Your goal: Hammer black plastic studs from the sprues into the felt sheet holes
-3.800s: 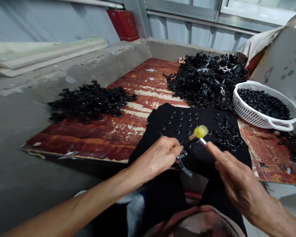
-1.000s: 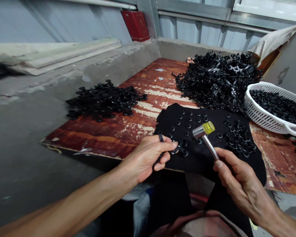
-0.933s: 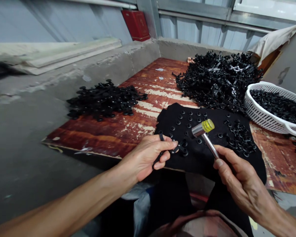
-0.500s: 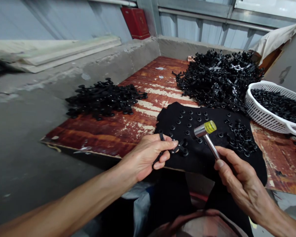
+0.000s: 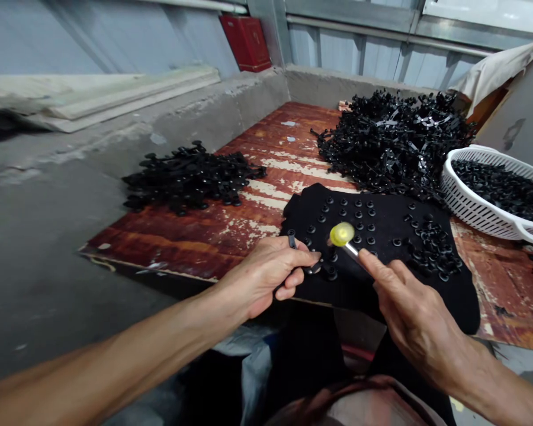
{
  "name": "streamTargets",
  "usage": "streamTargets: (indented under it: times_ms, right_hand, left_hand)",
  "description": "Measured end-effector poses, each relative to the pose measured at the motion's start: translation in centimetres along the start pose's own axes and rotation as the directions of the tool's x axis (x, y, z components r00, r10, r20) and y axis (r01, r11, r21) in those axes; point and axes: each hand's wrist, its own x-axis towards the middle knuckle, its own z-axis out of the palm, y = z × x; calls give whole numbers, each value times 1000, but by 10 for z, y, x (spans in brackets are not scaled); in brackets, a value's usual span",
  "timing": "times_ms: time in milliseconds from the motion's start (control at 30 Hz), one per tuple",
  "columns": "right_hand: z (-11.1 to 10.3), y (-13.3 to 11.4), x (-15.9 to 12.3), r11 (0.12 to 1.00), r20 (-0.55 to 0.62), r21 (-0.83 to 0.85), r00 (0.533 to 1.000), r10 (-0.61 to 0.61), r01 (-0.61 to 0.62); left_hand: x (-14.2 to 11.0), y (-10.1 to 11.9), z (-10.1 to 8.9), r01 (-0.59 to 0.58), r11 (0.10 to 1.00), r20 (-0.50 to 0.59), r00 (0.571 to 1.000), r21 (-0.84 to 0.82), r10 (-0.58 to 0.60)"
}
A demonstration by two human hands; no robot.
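Note:
My left hand point(image 5: 279, 266) pinches a black jointed linkage point(image 5: 292, 238) low over the near left part of a black cloth point(image 5: 355, 299). One end of it sticks up above the fist; the other lies beside black round caps point(image 5: 331, 273). Closed around the metal handle of a small mallet point(image 5: 343, 234), my right hand point(image 5: 408, 296) holds it over the cloth, its yellow head slightly blurred and just right of the left fingertips. Several caps stand spaced out on the cloth, and a loose heap of caps point(image 5: 435, 248) lies at its right.
A pile of black linkages point(image 5: 190, 177) lies on the left of the worn red-brown board point(image 5: 155, 242). A larger tangled heap point(image 5: 395, 142) stands at the back. At right is a white basket point(image 5: 475, 204) of small black parts. A concrete ledge point(image 5: 186, 112) borders the left.
The mallet has swung left and its head has turned toward me, nearer the left fingers. My right hand moved left with it. My left hand stays almost in place.

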Motion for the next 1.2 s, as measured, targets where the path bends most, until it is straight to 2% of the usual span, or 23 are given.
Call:
streamTargets:
  times_ms: [100, 200, 267, 400, 433, 533, 700, 800, 933, 1067, 1200]
  right_hand:
    - [-1, -1, -1, 1000, 32, -5, 999, 24, -24]
    - [-1, -3, -5, 995, -71, 98, 998, 2, 5]
    - [-2, -2, -6, 997, -107, 68, 994, -16, 24]
    - [-7, -1, -1, 997, 56, -80, 998, 5, 0]
    - [-9, -1, 0, 998, 62, -67, 998, 15, -11]
    - [-12, -3, 0, 1000, -30, -3, 999, 26, -26]
    - [-9, -3, -2, 998, 93, -60, 995, 29, -24]
    - [-9, -3, -3, 999, 35, -24, 999, 38, -37]
    - [-11, -3, -4, 999, 102, -34, 994, 38, -34]
    - [-8, -1, -4, 999, 9, 20, 999, 48, -49]
    - [-5, 4, -1, 996, 86, -20, 992, 91, -90]
  left_hand:
    - [0, 1, 0, -3, 1000, -7, 1000, 9, 3]
    - [0, 1, -1, -8, 1000, -5, 1000, 11, 8]
    - [0, 1, 0, -3, 1000, -3, 1000, 13, 3]
    - [-1, -1, 1, 0, 1000, 2, 1000, 20, 0]
    - [-1, -1, 2, 2, 1000, 3, 1000, 24, -2]
    - [1, -3, 2, -4, 999, 11, 1000, 34, 3]
    - [2, -4, 2, -37, 996, 7, 999, 78, 37]
    - [1, -4, 2, -38, 996, 5, 999, 80, 38]
    - [1, -3, 2, -43, 995, 2, 999, 87, 43]
    - [1, -4, 3, -46, 993, 8, 999, 112, 45]
    - [0, -5, 0, -94, 976, 39, 995, 198, 88]
